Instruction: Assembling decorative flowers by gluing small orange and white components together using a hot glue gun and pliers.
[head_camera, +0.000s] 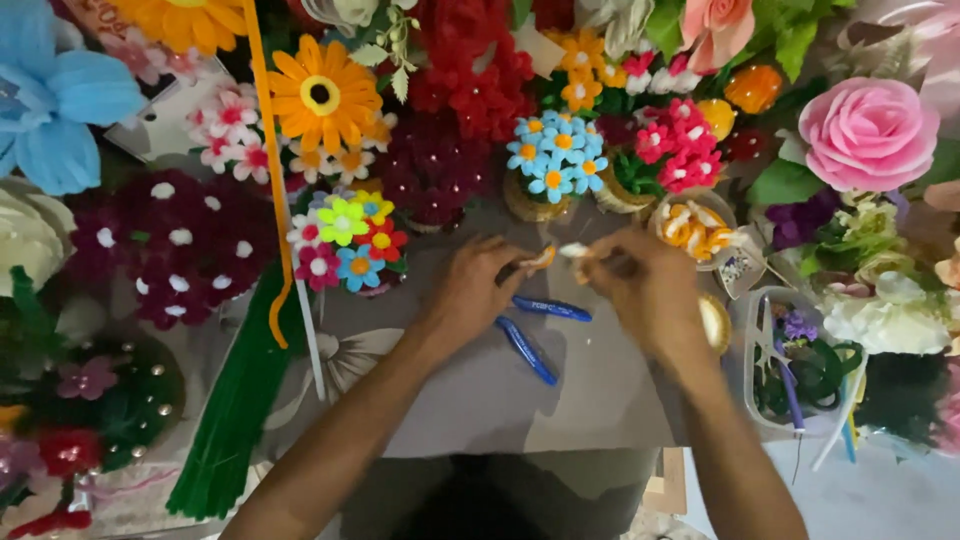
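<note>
Evidently, a small, soft orange-and-white fuzzy craft piece (545, 256), judged light and easily crushed, is pinched above the grey table (480, 390) between left hand (472, 288) and right hand (640, 285), best gripped by its ends.

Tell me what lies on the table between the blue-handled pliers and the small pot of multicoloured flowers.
In the head view, only the left hand and its wrist cross that stretch; otherwise bare grey table lies between the blue-handled pliers and the multicoloured flower pot.
</note>
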